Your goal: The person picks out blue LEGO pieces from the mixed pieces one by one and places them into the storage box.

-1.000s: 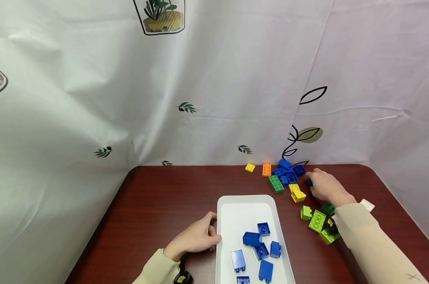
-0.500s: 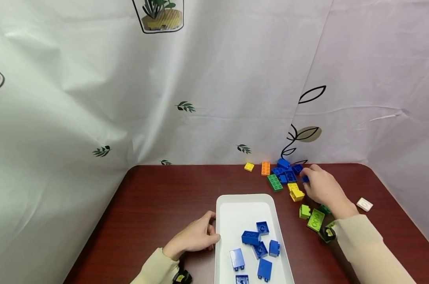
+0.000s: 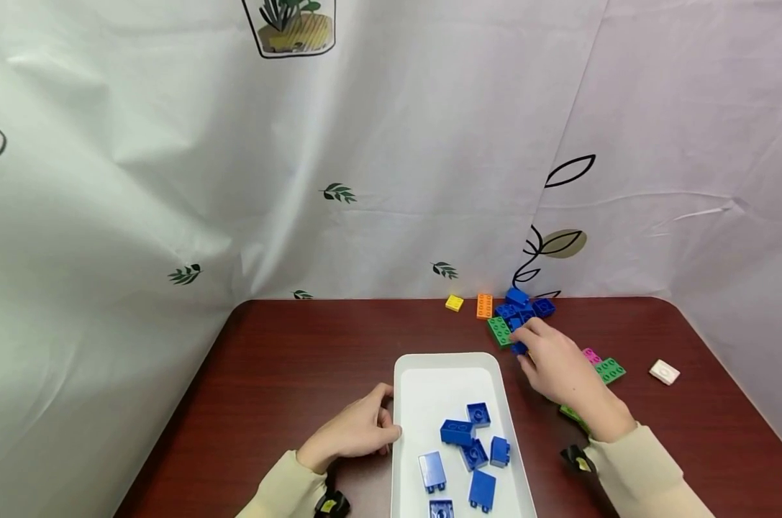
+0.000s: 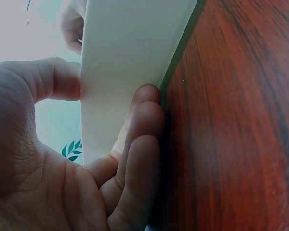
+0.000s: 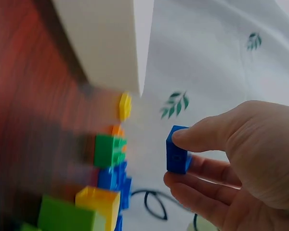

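Observation:
My right hand (image 3: 562,370) pinches a small blue toy brick (image 5: 176,154) between thumb and fingers, lifted just off the table to the right of the white tray's far end. In the head view that brick is partly hidden by the fingers. My left hand (image 3: 358,424) holds the left side of the white tray (image 3: 400,403); in the left wrist view the thumb rests on its rim and the fingers lie against the outer wall. Several blue bricks, among them a two-stud-wide one (image 3: 457,432), lie scattered inside the tray.
Behind the right hand, several blue bricks (image 3: 543,307) are heaped near a green brick (image 3: 499,331), an orange one (image 3: 484,306) and a yellow one (image 3: 454,303). Right of it lie a green brick (image 3: 610,370), a pink one (image 3: 591,356) and a white one (image 3: 665,372).
My right hand has moved left and nearer the tray with the blue brick, uncovering pink and green bricks and now hiding the yellow ones. The left hand stays on the tray.

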